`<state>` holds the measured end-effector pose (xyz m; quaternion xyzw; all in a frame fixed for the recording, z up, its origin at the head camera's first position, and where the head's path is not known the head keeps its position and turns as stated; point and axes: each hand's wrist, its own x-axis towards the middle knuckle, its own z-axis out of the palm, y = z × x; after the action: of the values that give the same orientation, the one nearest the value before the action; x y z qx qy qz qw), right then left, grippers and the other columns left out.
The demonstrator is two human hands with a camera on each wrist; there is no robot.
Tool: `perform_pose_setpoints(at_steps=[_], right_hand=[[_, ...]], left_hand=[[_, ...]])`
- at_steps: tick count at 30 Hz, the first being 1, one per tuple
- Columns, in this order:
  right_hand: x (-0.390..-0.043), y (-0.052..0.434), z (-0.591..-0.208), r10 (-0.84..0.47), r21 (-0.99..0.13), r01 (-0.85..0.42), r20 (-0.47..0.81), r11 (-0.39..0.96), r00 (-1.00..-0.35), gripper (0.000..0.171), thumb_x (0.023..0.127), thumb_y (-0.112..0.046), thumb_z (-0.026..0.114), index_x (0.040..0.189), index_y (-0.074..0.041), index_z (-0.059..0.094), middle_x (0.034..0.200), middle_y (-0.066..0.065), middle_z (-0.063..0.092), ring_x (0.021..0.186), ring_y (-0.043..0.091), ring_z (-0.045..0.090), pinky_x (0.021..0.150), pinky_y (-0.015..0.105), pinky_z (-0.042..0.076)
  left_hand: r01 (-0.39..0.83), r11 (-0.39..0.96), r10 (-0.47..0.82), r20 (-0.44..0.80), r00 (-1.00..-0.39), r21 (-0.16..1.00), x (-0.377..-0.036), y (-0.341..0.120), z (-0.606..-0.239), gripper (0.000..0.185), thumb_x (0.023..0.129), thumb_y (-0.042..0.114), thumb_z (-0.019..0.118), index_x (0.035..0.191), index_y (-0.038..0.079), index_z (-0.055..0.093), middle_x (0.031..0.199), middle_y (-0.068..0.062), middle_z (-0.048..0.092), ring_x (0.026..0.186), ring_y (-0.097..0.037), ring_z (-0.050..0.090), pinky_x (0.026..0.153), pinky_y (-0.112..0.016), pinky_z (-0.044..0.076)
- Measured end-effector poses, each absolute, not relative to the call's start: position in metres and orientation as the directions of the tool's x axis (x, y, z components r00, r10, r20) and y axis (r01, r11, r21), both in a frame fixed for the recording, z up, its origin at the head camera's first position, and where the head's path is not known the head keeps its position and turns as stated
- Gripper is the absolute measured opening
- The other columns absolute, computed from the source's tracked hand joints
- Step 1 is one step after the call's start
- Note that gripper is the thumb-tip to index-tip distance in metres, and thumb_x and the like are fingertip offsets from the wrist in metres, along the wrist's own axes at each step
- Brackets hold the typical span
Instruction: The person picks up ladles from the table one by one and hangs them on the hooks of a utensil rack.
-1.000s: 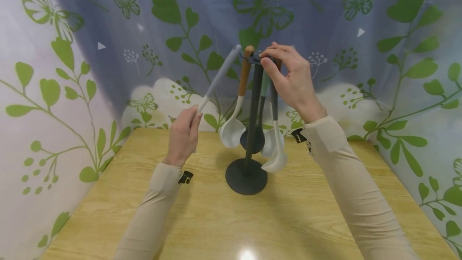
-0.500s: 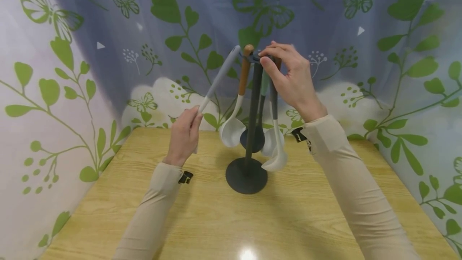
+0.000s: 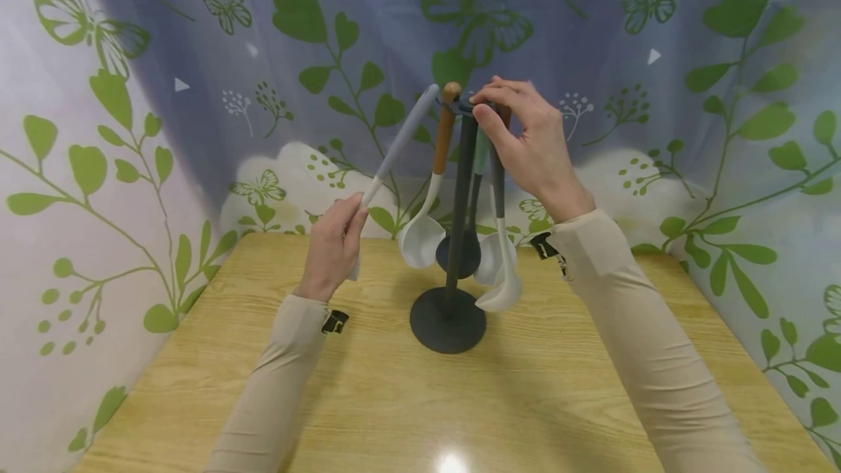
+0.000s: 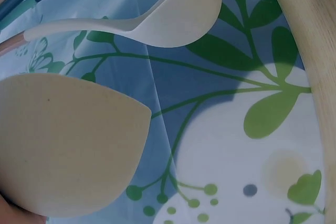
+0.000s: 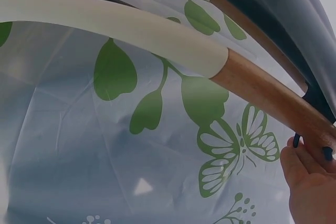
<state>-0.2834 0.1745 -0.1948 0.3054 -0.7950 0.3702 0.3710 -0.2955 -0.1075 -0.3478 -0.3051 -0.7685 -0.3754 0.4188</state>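
Wood table [image 3: 460,400], leafy curtain [image 3: 164,57] all around. Left hand [image 3: 333,247] pinches a grey spatula [image 3: 399,141], tilted up; right hand [image 3: 525,141] grips the rack [image 3: 460,217] top.

No visible change between frames.

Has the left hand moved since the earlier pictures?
No. The left hand holds the grey-handled utensil at the same place beside the stand's base.
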Motion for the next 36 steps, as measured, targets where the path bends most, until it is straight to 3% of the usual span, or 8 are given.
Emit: perform_pose_setpoints(at_steps=[4,13,16,26,36], right_hand=[[-0.284,0.175,-0.195,-0.214,-0.359,-0.762,0.817,0.539,-0.536,0.046,0.098,-0.049,0.053,0.115,-0.011,0.071,0.13,0.01,0.062,0.135,0.015,0.048,0.121,0.026,0.019],[-0.286,0.176,-0.195,-0.221,-0.344,-0.775,0.826,0.53,-0.519,0.047,0.098,-0.05,0.053,0.114,-0.01,0.071,0.128,0.01,0.062,0.136,0.016,0.048,0.12,0.03,0.023],[-0.285,0.175,-0.194,-0.222,-0.351,-0.768,0.819,0.536,-0.53,0.044,0.098,-0.047,0.054,0.115,-0.01,0.071,0.129,0.009,0.062,0.136,0.015,0.048,0.121,0.028,0.019],[-0.287,0.173,-0.195,-0.221,-0.326,-0.799,0.846,0.505,-0.485,0.044,0.098,-0.046,0.055,0.112,-0.009,0.072,0.126,0.011,0.064,0.133,0.019,0.051,0.122,0.028,0.017],[-0.284,0.173,-0.194,-0.218,-0.351,-0.776,0.826,0.524,-0.52,0.039,0.098,-0.042,0.057,0.113,-0.01,0.072,0.128,0.009,0.062,0.135,0.016,0.049,0.121,0.026,0.017]], left_hand=[[0.778,0.542,0.164,0.869,-0.468,0.317,-0.295,-0.109,-0.346,0.011,0.1,0.006,0.055,0.105,0.001,0.062,0.071,-0.008,0.048,0.06,-0.012,0.039,0.053,-0.026,0.033],[0.789,0.541,0.235,0.847,-0.476,0.293,-0.295,-0.109,-0.345,0.011,0.101,0.009,0.054,0.098,0.001,0.061,0.069,-0.006,0.047,0.059,-0.013,0.038,0.054,-0.027,0.033],[0.79,0.532,0.232,0.844,-0.483,0.305,-0.295,-0.107,-0.347,0.01,0.101,0.009,0.054,0.098,0.003,0.061,0.069,-0.005,0.047,0.06,-0.012,0.039,0.054,-0.027,0.034],[0.797,0.519,0.247,0.839,-0.485,0.308,-0.301,-0.103,-0.356,0.013,0.1,0.007,0.054,0.109,0.001,0.062,0.077,-0.008,0.055,0.063,-0.014,0.045,0.056,-0.029,0.039],[0.791,0.513,0.301,0.793,-0.53,0.334,-0.308,-0.094,-0.36,0.026,0.102,0.009,0.052,0.126,0.003,0.061,0.088,-0.012,0.065,0.072,-0.02,0.057,0.066,-0.035,0.047]])
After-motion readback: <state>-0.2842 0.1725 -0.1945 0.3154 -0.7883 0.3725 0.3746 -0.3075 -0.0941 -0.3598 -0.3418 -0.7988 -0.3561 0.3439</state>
